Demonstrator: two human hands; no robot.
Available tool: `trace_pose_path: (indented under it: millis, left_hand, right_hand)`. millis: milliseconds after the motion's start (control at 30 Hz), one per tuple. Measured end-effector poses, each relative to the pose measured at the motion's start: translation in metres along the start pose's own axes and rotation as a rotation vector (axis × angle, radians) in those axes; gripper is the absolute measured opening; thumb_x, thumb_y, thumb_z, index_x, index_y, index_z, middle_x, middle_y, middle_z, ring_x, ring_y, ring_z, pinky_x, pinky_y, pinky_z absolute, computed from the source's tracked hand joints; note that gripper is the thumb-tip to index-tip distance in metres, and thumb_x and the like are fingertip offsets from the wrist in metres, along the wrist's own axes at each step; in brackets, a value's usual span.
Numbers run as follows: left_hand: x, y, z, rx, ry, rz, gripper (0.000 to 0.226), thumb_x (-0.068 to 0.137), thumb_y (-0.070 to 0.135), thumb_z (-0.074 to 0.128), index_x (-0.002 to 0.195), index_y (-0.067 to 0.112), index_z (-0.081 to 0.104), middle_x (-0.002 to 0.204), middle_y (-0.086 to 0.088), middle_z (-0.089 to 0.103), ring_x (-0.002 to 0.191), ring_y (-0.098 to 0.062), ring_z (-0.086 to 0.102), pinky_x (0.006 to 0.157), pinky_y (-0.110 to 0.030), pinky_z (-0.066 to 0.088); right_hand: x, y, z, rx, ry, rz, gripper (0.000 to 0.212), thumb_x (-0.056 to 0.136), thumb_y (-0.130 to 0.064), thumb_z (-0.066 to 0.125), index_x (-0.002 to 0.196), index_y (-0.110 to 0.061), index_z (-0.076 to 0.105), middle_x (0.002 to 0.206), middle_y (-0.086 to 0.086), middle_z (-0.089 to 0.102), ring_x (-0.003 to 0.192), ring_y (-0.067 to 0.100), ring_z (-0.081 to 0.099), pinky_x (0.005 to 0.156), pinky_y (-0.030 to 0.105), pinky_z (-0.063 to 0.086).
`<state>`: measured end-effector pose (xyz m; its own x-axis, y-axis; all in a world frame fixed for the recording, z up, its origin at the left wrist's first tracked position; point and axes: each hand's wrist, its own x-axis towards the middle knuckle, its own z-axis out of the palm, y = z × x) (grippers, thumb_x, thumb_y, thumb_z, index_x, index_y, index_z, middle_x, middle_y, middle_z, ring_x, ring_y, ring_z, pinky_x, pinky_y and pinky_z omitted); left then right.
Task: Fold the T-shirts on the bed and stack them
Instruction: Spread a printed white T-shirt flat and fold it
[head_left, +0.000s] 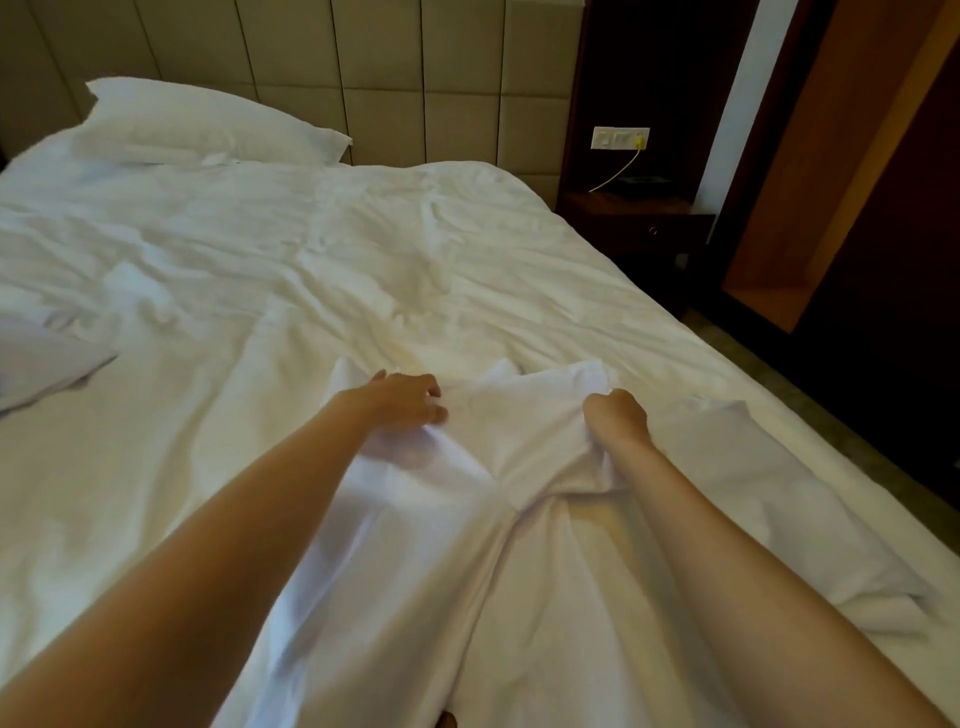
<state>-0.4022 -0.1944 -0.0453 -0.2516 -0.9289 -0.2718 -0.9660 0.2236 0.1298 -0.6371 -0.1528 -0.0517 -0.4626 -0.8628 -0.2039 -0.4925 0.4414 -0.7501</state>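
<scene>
A white T-shirt (483, 467) lies spread across the lower centre of the frame on the white bed (260, 234). The right hand (615, 415) is clenched on a bunch of its cloth, and the left hand (410, 397) pinches its edge with curled fingers. White on white, either hand could gather bedsheet with the shirt, and the uneven bunching risks a crooked fold.
</scene>
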Motion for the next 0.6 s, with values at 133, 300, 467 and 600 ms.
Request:
trace_pose_path:
  millis: [133,300,467,600]
  left_hand:
    - [-0.003,0.006,-0.007,-0.343,0.225,0.070,0.012,0.092,0.019,0.053,0.087,0.009,0.056,0.093,-0.008,0.056,0.094,-0.023,0.052,0.070,-0.025,0.034]
    - [0.010,0.026,-0.014,-0.624,0.541,0.106,0.013,0.095,0.016,0.051,0.095,0.006,0.058,0.084,-0.007,0.054,0.081,-0.021,0.048,0.057,-0.024,0.030]
    - [0.034,0.029,0.001,-0.488,0.491,-0.020,0.022,0.095,0.026,0.051,0.110,0.012,0.059,0.109,-0.011,0.064,0.105,-0.029,0.055,0.088,-0.033,0.042]
    - [0.045,0.033,0.019,-0.346,0.464,-0.116,0.023,0.098,0.025,0.043,0.115,0.014,0.055,0.119,-0.007,0.061,0.114,-0.028,0.051,0.091,-0.035,0.035]
  right_hand:
    - [0.007,0.005,-0.005,0.026,0.054,-0.037,0.040,0.093,-0.014,0.038,0.130,-0.002,0.048,0.130,0.017,0.052,0.116,0.036,0.051,0.094,0.037,0.042]
    - [0.023,0.002,-0.016,-0.021,0.224,-0.167,0.018,0.098,-0.020,0.038,0.097,-0.009,0.051,0.104,0.014,0.052,0.094,0.031,0.050,0.078,0.034,0.039]
    - [0.041,0.012,-0.016,-0.274,0.255,-0.224,0.024,0.098,-0.024,0.046,0.105,-0.005,0.058,0.111,0.014,0.061,0.103,0.034,0.056,0.076,0.033,0.040]
    - [0.052,0.017,-0.018,-0.073,0.038,-0.138,0.023,0.092,-0.024,0.054,0.075,-0.009,0.054,0.081,0.007,0.058,0.083,0.028,0.054,0.064,0.028,0.038]
